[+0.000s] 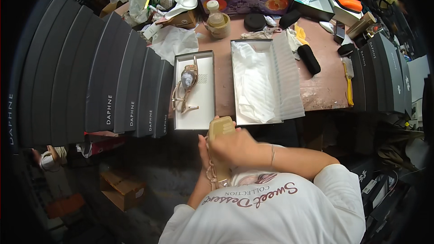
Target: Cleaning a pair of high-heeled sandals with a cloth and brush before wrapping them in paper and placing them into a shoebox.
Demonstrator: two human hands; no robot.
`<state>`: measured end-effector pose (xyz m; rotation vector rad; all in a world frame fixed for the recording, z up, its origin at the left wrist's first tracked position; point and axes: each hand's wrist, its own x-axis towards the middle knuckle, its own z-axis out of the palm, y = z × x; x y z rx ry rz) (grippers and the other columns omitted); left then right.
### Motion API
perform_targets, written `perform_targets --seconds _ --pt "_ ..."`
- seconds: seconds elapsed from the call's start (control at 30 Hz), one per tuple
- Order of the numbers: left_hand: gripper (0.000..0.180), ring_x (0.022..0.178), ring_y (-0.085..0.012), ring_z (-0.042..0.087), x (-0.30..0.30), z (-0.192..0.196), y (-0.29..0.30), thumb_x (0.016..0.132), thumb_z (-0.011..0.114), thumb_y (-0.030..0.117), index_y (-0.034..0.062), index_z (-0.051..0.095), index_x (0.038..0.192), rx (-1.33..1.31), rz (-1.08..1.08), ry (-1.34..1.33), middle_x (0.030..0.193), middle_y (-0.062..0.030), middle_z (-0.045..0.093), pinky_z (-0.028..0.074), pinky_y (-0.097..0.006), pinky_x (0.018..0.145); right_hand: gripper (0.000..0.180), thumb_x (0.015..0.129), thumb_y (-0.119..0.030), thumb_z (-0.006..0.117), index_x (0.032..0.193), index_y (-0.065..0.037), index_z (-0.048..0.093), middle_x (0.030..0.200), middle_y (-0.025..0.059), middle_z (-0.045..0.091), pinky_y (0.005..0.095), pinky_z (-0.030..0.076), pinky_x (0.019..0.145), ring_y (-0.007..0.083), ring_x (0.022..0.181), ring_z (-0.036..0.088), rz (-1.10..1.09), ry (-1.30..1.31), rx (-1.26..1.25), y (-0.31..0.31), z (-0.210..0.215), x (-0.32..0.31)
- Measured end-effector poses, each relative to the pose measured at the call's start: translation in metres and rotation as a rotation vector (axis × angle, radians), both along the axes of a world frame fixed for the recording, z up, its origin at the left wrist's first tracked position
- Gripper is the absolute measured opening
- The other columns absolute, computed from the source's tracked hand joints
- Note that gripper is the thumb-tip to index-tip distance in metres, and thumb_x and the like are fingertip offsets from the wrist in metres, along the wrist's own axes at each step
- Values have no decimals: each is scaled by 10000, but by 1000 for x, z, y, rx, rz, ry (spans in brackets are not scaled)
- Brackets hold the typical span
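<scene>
White shirt, sandal partly behind blurry right hand

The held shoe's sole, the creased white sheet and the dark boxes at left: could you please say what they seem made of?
The sole looks like smooth tan rubber or plastic, given its faint sheen. The white sheet is probably matt paper, being creased. The dark boxes look like matt cardboard, given their flat faces.

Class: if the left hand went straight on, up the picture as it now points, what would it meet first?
Probably the near edge of the left-hand open box. Depth is unclear, though, so the left hand might pass above or below it.
</scene>
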<state>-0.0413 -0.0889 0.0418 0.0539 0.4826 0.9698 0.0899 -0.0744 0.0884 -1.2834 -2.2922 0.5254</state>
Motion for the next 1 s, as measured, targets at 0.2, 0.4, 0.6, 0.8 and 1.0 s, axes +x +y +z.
perform_targets --seconds 0.2,0.4,0.6,0.8,1.0 --pt "819 1160 -290 556 6 13 6 898 360 704 37 425 1368 166 -26 239 1310 -181 520 463 -444 976 150 844 -190 595 831 -44 562 765 132 612 394 509 496 306 593 626 -24 -80 317 13 -33 -7" --pt "908 1203 -323 524 2 5 5 878 335 743 66 267 1480 51 40 25 1384 -220 445 408 -457 1037 158 818 -187 580 795 -33 608 704 163 616 375 523 487 301 600 657 -85 -118 89 7 7 -6" --pt "1009 1249 -337 479 3 -3 1 811 293 829 68 284 1473 -130 56 -327 1407 -194 432 370 -447 1071 154 810 -167 589 893 -51 530 869 188 658 398 556 544 337 636 666 -110 72 -138 24 -8 13" --pt "1017 1219 -392 493 -3 -16 -10 814 295 826 51 270 1472 -58 5 -284 1352 -254 465 409 -467 1029 196 866 -229 525 940 -49 544 1070 331 604 424 579 629 420 773 670 -24 74 -195 23 -4 15" --pt "925 1187 -359 529 11 14 -3 870 345 747 71 241 1494 9 11 50 1370 -224 467 404 -492 1028 258 766 -288 631 841 -55 552 704 125 588 429 521 517 308 596 639 -297 54 143 9 -9 0"
